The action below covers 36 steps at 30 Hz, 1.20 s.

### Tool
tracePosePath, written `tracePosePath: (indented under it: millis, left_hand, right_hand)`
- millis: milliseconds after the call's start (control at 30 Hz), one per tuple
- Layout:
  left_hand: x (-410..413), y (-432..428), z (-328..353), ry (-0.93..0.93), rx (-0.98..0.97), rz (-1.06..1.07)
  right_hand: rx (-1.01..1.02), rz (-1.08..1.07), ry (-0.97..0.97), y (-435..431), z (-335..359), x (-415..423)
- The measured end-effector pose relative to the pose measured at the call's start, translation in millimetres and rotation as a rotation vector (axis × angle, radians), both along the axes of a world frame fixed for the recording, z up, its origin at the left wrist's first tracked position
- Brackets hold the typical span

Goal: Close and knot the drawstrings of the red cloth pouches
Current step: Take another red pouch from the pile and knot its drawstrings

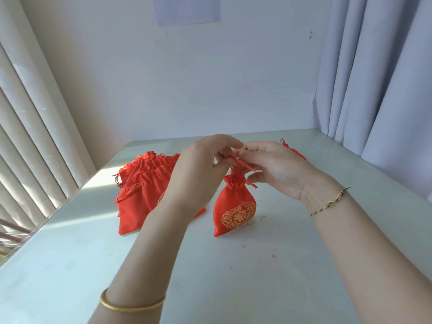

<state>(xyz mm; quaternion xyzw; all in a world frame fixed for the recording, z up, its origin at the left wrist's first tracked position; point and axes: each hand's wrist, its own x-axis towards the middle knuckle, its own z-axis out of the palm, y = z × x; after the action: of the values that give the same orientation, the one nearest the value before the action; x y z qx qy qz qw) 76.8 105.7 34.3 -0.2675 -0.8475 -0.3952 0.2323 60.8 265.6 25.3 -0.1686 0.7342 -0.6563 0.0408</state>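
Gold bangle [132, 305] on the left wrist sits nearest. The left grip [205, 160] and right grip [273, 169] each pinch the red drawstring [243, 163] above the cinched pouch [235, 211], mid-surface [304, 265]. To knot well, I judge, pull both ends evenly so the knot seats against the gathered neck. Glossy red cloth, gold emblem; more pouches [145, 183] piled at its 9 o'clock.
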Motion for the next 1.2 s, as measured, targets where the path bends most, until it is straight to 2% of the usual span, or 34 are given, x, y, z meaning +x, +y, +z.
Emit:
tracePosePath:
  millis: [100, 167, 367, 667, 800, 1000, 1200]
  left_hand:
    - [-4.5, 1.6, -7.8, 0.175, -0.006, 0.036]
    - [-6.0, 2.1, -10.7, 0.199, 0.039, 0.048]
    - [-7.3, 3.5, -13.5, 0.154, 0.205, 0.029]
    - [-11.6, -1.3, -14.5, 0.028, 0.248, 0.007]
    - [-15.5, -10.5, -14.6, -0.089, 0.276, -0.026]
    - [-20.4, -27.6, -15.4, -0.242, -0.006, 0.030]
    - [-23.7, -43.4, -9.9, -0.265, -0.019, 0.096]
  right_hand:
    - [-0.035, 0.076, -0.053, -0.4, -1.6, -1.1]
    - [-0.073, 0.113, -0.078, -0.2, -2.2, -0.4]
    - [-0.176, 0.191, -0.134, 0.9, -5.7, -0.9]
    - [-0.308, 0.099, -0.208, 0.0, -2.2, -5.9]
    - [-0.248, -0.017, -0.134, 7.4, -2.0, -5.9]
    - [-0.184, -0.258, -0.134, 15.0, -6.3, -9.7]
    - [-0.170, -0.378, -0.183, 20.8, -9.8, -12.5]
